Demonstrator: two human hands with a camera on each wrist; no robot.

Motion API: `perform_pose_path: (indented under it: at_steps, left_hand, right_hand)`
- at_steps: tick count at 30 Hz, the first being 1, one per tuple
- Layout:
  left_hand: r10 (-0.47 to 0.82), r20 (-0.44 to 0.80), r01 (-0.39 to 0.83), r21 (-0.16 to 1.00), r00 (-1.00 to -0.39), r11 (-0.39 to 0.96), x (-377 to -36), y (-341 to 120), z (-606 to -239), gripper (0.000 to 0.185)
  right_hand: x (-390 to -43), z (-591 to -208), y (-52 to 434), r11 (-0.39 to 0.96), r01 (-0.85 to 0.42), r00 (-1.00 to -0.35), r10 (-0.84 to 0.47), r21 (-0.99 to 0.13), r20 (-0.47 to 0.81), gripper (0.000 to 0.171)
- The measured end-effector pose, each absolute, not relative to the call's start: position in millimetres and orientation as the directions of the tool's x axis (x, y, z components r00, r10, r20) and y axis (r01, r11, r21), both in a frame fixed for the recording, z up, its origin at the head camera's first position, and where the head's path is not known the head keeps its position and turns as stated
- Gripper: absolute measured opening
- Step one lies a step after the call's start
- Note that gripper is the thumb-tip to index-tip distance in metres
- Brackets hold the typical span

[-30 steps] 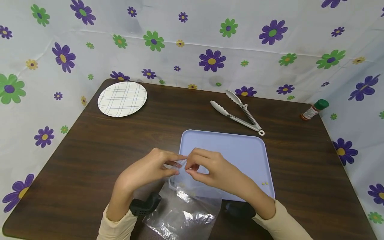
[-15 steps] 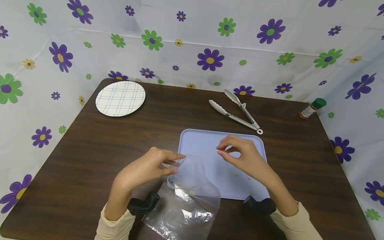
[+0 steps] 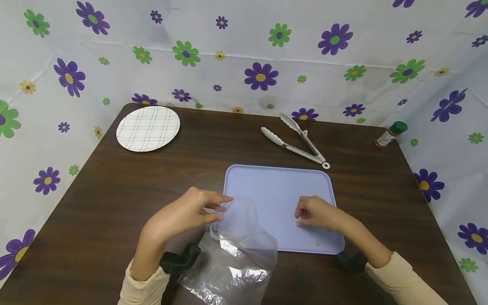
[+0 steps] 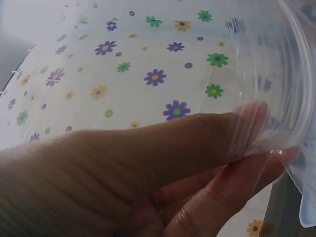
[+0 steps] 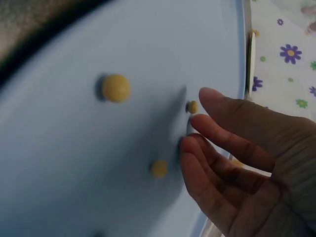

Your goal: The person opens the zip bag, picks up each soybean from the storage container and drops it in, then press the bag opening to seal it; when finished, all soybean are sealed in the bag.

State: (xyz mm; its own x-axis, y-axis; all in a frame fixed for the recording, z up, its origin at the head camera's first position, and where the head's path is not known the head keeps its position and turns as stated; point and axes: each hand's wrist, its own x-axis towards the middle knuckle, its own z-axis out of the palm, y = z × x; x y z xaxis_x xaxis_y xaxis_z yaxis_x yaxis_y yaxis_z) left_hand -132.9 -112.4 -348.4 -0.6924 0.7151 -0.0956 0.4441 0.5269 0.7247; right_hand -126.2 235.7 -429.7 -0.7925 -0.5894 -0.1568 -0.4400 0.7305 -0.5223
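Three yellow balls (image 5: 159, 169) are lying on the tray (image 3: 274, 182) about the right hand (image 3: 316, 212). Nearest ball (image 5: 193, 107): sitting at the gap between thumb and forefinger tips, just beyond them. Those tips are curving toward it but standing apart, not pinching anything that I am seeing; whether one is touching the ball, cannot tell. Second ball: lying near the other bent fingertips, apart from them. Third ball (image 5: 116, 88): lying well apart from every finger.

Left hand (image 3: 194, 207) is gripping the bag (image 3: 232, 267) near its mouth, thumb and fingers pinching clear film, the bag's upper part overlapping the tray's near left corner. One more yellow dot (image 3: 241, 244) is showing at the bag; inside or beneath, cannot tell.

Farther back on the table (image 3: 171, 169): tongs (image 3: 301, 153) lying with arms spread, plate (image 3: 148, 128) resting near the far left corner, green-capped bottle (image 3: 386, 137) sitting near the far right. Flowered curtain (image 3: 289, 91) is hanging behind.
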Motion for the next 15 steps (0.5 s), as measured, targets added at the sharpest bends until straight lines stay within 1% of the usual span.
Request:
perform_pose_path:
  at_steps: [6,15]
  left_hand:
    - [0.715,-0.100,0.436,0.732,-0.692,0.524,-133.6,-111.3,-349.4,0.041]
    - [0.716,-0.115,0.423,0.738,-0.688,0.526,-135.4,-108.0,-349.2,0.041]
  right_hand:
    - [-124.0,-438.7,230.4,0.742,-0.473,-0.803,-0.585,-0.476,-0.114,0.017]
    - [-127.4,-435.5,228.5,0.730,-0.473,-0.807,-0.583,-0.494,-0.089,0.016]
